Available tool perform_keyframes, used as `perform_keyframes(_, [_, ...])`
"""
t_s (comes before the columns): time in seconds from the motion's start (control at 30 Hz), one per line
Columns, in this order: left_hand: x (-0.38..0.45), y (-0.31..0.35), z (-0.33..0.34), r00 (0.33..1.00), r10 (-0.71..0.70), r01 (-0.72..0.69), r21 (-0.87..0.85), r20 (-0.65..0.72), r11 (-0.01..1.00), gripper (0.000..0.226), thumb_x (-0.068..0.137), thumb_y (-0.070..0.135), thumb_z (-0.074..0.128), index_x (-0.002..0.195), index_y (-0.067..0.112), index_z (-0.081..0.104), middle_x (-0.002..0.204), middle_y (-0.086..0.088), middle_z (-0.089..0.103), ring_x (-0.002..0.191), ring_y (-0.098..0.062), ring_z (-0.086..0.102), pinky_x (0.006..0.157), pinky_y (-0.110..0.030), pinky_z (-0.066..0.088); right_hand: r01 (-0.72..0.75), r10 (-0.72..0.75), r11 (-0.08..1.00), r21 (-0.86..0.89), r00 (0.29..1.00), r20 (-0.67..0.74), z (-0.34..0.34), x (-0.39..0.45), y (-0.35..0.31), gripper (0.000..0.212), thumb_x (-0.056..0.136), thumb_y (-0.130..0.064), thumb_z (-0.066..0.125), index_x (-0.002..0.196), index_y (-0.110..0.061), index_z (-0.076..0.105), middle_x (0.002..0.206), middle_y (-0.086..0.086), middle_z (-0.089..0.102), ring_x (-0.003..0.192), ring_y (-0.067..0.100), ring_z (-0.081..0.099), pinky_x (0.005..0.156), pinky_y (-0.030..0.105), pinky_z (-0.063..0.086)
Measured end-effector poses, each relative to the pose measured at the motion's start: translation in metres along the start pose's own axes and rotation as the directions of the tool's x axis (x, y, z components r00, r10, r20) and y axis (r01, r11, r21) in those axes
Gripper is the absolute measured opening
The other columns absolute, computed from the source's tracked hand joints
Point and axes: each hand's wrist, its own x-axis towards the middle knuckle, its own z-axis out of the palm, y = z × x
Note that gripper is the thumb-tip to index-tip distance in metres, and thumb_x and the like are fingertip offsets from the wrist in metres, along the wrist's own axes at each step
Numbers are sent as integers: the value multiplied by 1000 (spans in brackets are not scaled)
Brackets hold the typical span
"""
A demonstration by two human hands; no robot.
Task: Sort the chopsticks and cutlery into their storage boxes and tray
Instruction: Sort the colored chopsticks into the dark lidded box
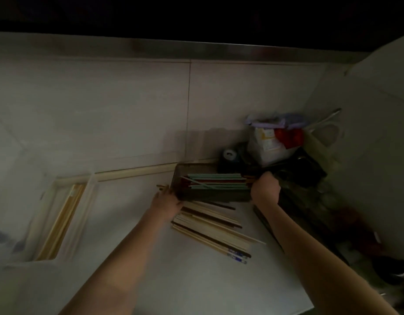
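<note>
In a dim kitchen corner, you hold the dark storage box (213, 196) by both short ends, far of centre on the white counter (173, 280). Your left hand (165, 202) presses against its left end, and your right hand (265, 188) curls round the right end; blur and low light hide how the individual fingers lie. Green and red chopsticks (214, 181) fill the box, lengthwise. A loose pile of wooden chopsticks (212, 230) lies just near of it, and a pale box (60, 220) with bamboo sticks sits well to the left. Expect a light, rigid load whose smooth sticks slide and roll if it tips; keep it level, gripping both ends low.
</note>
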Motion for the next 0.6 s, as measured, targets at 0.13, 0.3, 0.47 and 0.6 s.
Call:
perform_keyframes(0.13, [23,3,12,997,8,-15,92,72,996,66,93,55,33,149,27,10,158,-2,7,144,-22,5,117,-45,8,-1,1,1000,-20,1000,-1,1,17,-2,26,98,-9,39,120,-1,47,124,20,53,113,35,53,90,41,47])
perform_keyframes(0.3, [41,11,20,992,5,-31,204,124,979,75,89,61,37,148,21,12,157,-5,9,145,-24,3,117,-45,8,-17,16,999,-32,999,-33,8,34,0,24,97,-8,41,119,-1,48,122,21,55,109,35,57,89,41,50])
perform_keyframes(0.47, [36,16,22,993,20,-43,197,115,980,77,87,63,41,148,24,13,156,-1,12,143,-28,6,114,-52,13,-9,9,1000,14,1000,-4,19,38,-3,27,97,-8,38,121,0,45,124,23,54,114,38,53,93,44,45])
perform_keyframes(0.6, [24,13,30,991,52,-68,134,122,989,70,87,58,44,145,26,20,153,1,19,141,-28,9,112,-54,17,-3,3,1000,-6,999,41,39,34,-13,27,96,-4,38,122,2,43,127,24,52,118,39,50,98,44,41])
